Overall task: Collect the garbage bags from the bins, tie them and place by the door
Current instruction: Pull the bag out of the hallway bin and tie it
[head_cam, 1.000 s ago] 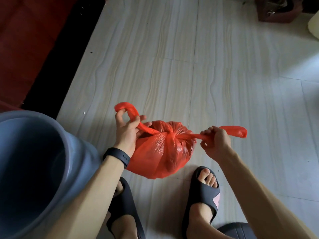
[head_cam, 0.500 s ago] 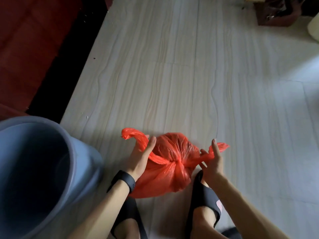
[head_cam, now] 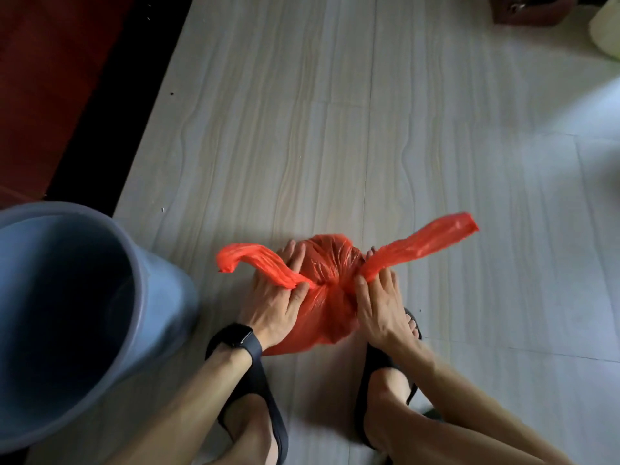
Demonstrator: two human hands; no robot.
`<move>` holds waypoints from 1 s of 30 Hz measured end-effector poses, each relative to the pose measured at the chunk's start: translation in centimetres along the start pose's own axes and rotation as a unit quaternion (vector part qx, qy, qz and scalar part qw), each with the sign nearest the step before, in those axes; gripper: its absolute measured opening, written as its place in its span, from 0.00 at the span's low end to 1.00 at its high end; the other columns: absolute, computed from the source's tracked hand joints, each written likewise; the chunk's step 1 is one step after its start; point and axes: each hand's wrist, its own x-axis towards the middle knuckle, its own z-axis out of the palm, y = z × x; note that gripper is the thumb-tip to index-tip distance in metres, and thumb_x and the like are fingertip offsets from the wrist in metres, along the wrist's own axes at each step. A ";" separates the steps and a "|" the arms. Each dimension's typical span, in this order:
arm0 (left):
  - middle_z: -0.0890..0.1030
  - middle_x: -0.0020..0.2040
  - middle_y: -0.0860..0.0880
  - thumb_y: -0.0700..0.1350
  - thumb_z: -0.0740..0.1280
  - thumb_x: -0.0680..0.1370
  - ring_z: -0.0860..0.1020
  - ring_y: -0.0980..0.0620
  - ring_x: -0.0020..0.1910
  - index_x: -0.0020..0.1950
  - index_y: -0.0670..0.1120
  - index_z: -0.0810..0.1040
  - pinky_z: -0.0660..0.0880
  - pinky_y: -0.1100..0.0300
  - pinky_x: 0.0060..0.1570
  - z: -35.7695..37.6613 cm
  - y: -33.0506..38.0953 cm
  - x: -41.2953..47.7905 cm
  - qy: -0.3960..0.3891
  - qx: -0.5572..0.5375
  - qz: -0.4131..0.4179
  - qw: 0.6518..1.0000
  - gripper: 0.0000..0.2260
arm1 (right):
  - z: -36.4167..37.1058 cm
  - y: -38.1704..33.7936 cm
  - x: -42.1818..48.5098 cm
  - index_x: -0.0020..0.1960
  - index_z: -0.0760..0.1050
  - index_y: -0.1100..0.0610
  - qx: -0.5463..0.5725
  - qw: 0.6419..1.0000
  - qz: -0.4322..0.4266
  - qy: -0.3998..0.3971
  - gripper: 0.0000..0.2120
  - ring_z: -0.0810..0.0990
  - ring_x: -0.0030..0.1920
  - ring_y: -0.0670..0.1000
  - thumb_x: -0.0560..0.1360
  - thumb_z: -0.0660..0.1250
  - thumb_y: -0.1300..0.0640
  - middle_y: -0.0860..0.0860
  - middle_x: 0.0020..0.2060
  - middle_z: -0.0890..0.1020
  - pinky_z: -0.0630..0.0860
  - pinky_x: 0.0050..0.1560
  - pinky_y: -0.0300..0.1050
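A pale tiled floor (head_cam: 335, 129) fills the view. A grey-blue bin (head_cam: 167, 297) stands at the left with its mouth open. Near it, but not touching, the red bag (head_cam: 330, 263) sits on the floor just ahead of two black sandals (head_cam: 265, 397). The left hand (head_cam: 275, 303) lies against the bag's side and pinches the left tail (head_cam: 255, 260) between thumb and fingers. The right hand (head_cam: 379, 303) seems to pinch the right tail (head_cam: 426, 243) likewise, though its fingertips are partly hidden. A dark watch (head_cam: 240, 335) sits on the left wrist.
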 end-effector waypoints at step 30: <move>0.81 0.43 0.51 0.53 0.68 0.75 0.78 0.48 0.43 0.48 0.50 0.80 0.72 0.52 0.42 0.7 5.1 3.8 0.009 0.201 0.121 0.972 0.08 | -0.7 -1.9 5.4 0.32 0.83 0.54 0.384 0.812 0.430 -0.085 0.21 0.80 0.30 0.50 0.73 0.68 0.38 0.52 0.29 0.81 0.75 0.36 0.43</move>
